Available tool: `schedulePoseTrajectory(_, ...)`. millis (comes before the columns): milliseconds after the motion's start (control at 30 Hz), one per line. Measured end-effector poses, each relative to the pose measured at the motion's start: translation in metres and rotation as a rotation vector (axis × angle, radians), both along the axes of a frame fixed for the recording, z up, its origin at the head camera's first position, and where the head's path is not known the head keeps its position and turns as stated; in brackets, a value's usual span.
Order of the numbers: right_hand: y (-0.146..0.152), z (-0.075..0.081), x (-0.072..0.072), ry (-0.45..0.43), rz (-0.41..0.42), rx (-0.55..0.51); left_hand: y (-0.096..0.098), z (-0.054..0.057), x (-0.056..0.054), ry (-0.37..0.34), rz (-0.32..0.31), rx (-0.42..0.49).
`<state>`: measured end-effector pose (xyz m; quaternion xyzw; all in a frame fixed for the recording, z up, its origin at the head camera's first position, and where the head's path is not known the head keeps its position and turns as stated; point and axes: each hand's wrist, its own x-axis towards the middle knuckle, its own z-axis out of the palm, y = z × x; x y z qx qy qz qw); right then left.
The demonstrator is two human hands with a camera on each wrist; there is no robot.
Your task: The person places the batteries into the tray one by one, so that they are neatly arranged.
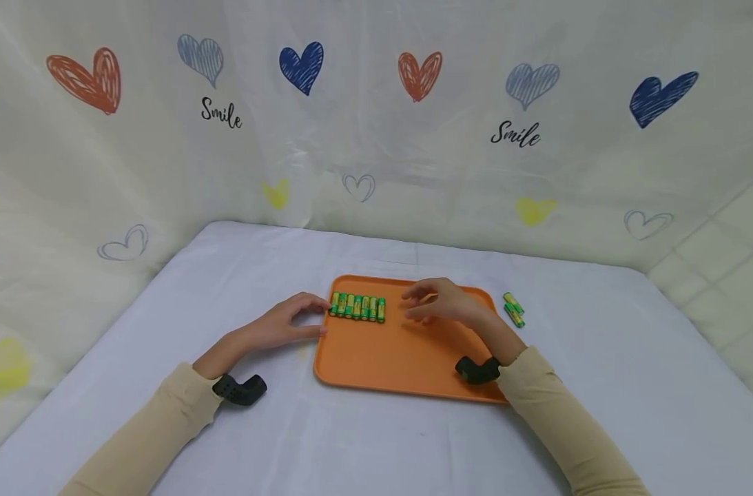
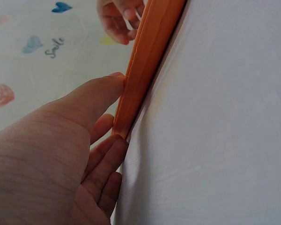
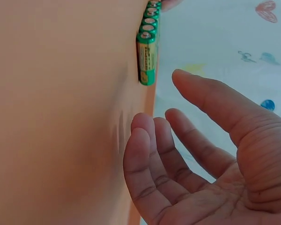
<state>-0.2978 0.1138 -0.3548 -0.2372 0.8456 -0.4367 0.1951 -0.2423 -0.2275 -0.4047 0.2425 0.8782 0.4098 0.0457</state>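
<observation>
An orange tray lies on the cloth-covered table, with a row of several green-and-yellow batteries side by side in its back left part. At the tray's left edge is my left hand, its index fingertip by the leftmost battery and its thumb lower along the rim. In the left wrist view, relaxed fingers of that hand reach the tray's side wall. My right hand hovers over the tray to the right of the row, holding nothing. The right wrist view shows its fingers loosely bent, apart from the end battery.
Two more batteries lie on the white tablecloth just outside the tray's right edge. Behind the table hangs a pale curtain printed with hearts and "Smile". Each wrist wears a black device.
</observation>
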Motion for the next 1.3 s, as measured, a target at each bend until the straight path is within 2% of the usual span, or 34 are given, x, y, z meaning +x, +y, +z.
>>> schedulePoseTrajectory(267,0.019,0.004,-0.004,0.013,-0.045,-0.012,-0.003,-0.001,0.001,-0.008,0.006,0.01)
schedulePoseTrajectory(533,0.045,0.01,-0.001,0.055,-0.088,-0.033,-0.004,0.0,0.001,-0.004,0.004,0.009)
schedulePoseTrajectory(733,0.069,0.011,0.0,0.072,-0.162,-0.013,-0.004,0.001,0.002,-0.002,0.001,0.006)
schedulePoseTrajectory(1100,0.111,0.012,0.01,0.09,-0.271,0.048,-0.002,0.0,0.0,0.006,-0.02,0.005)
schedulePoseTrajectory(1300,0.133,0.01,0.015,0.089,-0.294,0.033,0.0,0.002,0.001,0.006,-0.02,0.004)
